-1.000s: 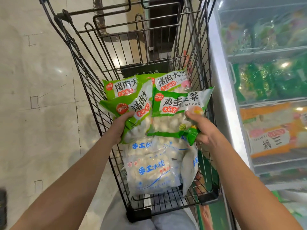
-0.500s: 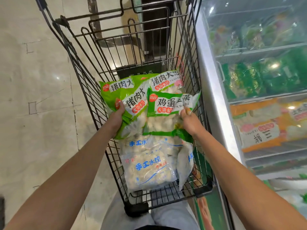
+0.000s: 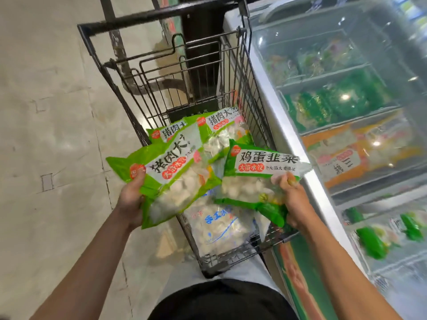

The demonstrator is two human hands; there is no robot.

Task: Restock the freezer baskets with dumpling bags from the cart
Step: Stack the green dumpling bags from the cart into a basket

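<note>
The left hand grips a green bag; the right hand grips another bag. Both are raised above the cart, beside the freezer. Advice: carry both bags level, clear the cart rim, and open the freezer lid first.

Floor: pale beige stone tiles, polished, with faint veining and thin dark joint lines; soft glare patches from overhead light.
Floor marks: a small rectangular outline set into one tile at the left.
Pillar: a dark upright post beyond the far end of the aisle.
Light: bright, even indoor lighting; small round lamp reflections show on glass at the right.
Sharpness: edges of the view are blurred.
</note>
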